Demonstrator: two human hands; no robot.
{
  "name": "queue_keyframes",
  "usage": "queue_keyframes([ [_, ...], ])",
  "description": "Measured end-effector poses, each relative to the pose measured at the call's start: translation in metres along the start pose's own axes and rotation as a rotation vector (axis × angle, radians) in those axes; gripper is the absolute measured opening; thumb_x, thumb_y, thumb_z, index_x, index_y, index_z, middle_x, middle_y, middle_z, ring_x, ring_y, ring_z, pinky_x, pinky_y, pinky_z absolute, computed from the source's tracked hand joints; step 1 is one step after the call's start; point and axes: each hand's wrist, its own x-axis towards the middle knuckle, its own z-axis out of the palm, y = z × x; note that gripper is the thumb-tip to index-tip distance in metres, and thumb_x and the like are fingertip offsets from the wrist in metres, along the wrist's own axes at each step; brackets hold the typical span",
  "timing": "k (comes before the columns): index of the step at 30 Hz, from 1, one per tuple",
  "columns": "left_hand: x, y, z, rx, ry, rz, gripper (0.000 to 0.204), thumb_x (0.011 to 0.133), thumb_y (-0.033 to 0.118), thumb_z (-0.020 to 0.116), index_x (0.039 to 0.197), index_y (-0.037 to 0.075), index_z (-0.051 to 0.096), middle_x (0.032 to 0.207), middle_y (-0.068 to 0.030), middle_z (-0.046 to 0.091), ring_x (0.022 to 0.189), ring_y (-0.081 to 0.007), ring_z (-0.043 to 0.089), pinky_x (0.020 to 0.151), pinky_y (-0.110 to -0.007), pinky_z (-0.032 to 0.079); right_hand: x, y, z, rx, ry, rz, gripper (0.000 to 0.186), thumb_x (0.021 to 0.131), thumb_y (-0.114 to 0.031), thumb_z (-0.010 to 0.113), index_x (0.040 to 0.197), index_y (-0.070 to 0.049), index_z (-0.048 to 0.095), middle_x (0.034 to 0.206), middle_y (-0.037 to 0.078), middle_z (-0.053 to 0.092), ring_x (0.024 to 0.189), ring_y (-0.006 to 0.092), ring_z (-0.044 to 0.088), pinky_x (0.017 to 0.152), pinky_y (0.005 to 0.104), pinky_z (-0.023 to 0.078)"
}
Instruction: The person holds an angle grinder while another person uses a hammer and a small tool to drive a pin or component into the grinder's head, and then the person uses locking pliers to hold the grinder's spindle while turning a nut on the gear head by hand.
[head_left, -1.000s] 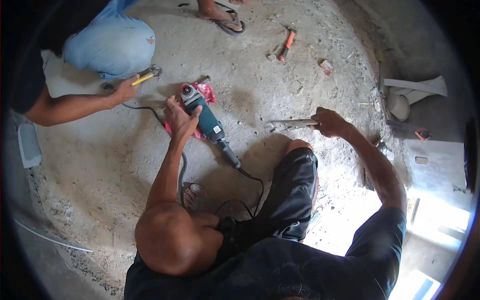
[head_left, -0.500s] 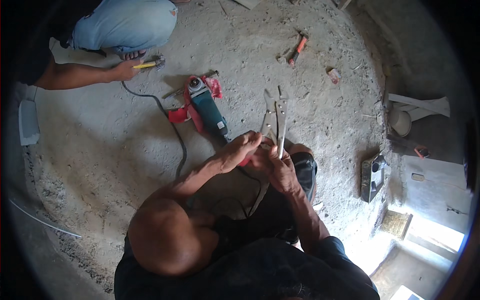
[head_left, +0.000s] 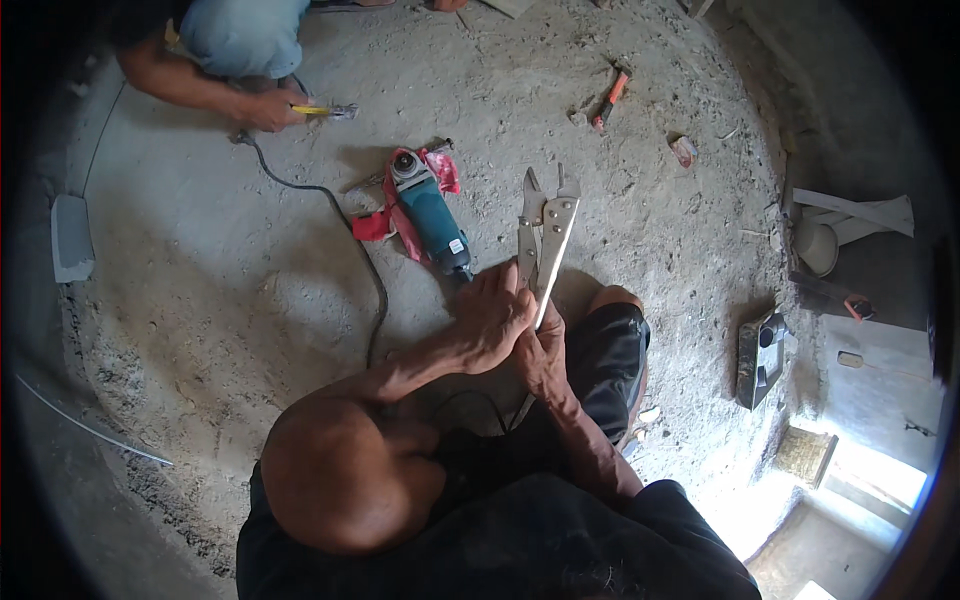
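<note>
Silver locking pliers [head_left: 545, 225] stand jaws-up between my hands. My left hand [head_left: 492, 318] has its fingers against the pliers' left handle, gripping it. My right hand [head_left: 540, 355] is closed round the lower part of the handles. Just beyond lies a teal angle grinder [head_left: 434, 210] on a crumpled red cloth [head_left: 370, 225], its rear end close to my left fingers and its black cord running beneath my arms.
A co-worker's hand [head_left: 270, 108] holds a yellow-handled hammer [head_left: 330, 111] at upper left. An orange-handled hammer [head_left: 611, 98] lies ahead. A block [head_left: 72, 238] is at left; a black-and-silver toolbox-like object [head_left: 760, 360] and a pale bucket [head_left: 815, 248] are at right.
My left hand left the grinder and joined my right hand on the pliers, which turned from horizontal to jaws-up. The co-worker's hand with the hammer moved further away, up the frame.
</note>
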Motion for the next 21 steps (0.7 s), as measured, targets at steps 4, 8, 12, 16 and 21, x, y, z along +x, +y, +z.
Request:
queue_keyframes([
  [4,0.009,-0.011,-0.028,-0.514,-0.086,-0.140,0.065,0.104,0.054,0.039,0.128,-0.006,0.046,0.106,-0.0184,0.063,0.101,-0.0311,0.064,0.089,-0.041,0.049,-0.004,-0.022,-0.011,0.064,-0.111,0.186,0.058,0.103,-0.049,0.047,0.131,0.002,0.052,0.086,0.008,0.066,0.071,0.0150,0.067,0.061,0.0261,0.053],
  [8,0.022,-0.010,-0.037,-1.310,-0.165,-0.285,0.053,0.103,0.046,0.049,0.130,-0.001,0.050,0.113,-0.0167,0.064,0.107,-0.0255,0.065,0.095,-0.039,0.051,-0.012,-0.026,-0.003,0.168,-0.222,0.281,0.063,0.102,-0.052,0.045,0.131,0.004,0.051,0.087,0.011,0.068,0.066,0.0178,0.068,0.058,0.0281,0.056],
  [12,0.021,0.004,-0.035,-1.291,-0.242,-0.199,0.064,0.102,0.054,0.045,0.131,-0.003,0.050,0.112,-0.0219,0.066,0.107,-0.0339,0.067,0.091,-0.043,0.055,-0.012,-0.010,0.015,0.061,-0.312,0.216,0.065,0.100,-0.057,0.044,0.120,0.002,0.060,0.085,0.007,0.070,0.061,0.0117,0.062,0.056,0.0236,0.048],
  [16,0.016,0.002,-0.044,-1.470,-0.218,-0.366,0.063,0.100,0.061,0.042,0.119,0.001,0.051,0.099,-0.0190,0.067,0.087,-0.0302,0.072,0.075,-0.039,0.060,-0.008,-0.008,0.008,0.267,-0.480,0.408,0.058,0.103,-0.052,0.043,0.122,0.000,0.061,0.087,0.010,0.071,0.061,0.0090,0.062,0.055,0.0237,0.050],
  [21,0.010,-0.004,-0.045,-1.458,-0.244,-0.340,0.061,0.102,0.058,0.042,0.117,-0.001,0.052,0.099,-0.0176,0.066,0.085,-0.0282,0.072,0.062,-0.034,0.061,-0.008,-0.009,0.001,0.496,-0.576,0.652,0.066,0.100,-0.049,0.049,0.143,0.000,0.043,0.105,0.015,0.070,0.075,0.0138,0.068,0.066,0.0248,0.056],
])
